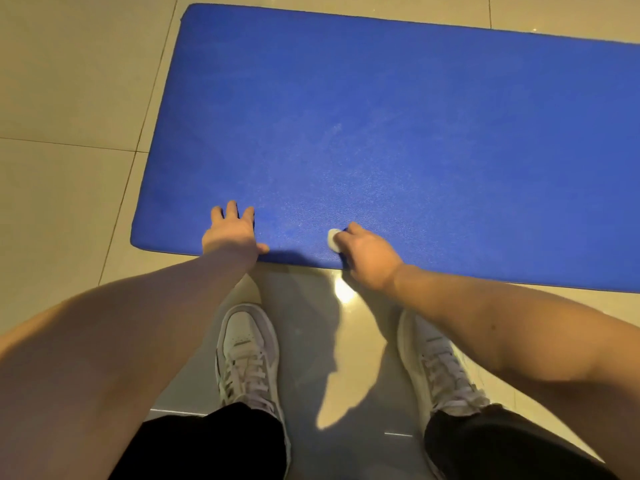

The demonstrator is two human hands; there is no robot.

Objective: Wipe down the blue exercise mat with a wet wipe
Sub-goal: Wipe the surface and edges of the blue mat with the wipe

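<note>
The blue exercise mat [398,133] lay flat on the tiled floor [69,98]. The left hand [232,233] rested open, fingers spread, near the mat's near edge, apparently steadying it. The right hand [367,254] gripped a bunched wet wipe [333,238] against the surface close to that edge. Wiping appeared under way; the far and right areas likely remained, so the next stroke called for outward reach with steady pressure.

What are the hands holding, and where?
The right hand grips the white wipe, bunched, only its left end poking out. The left hand holds nothing.
</note>
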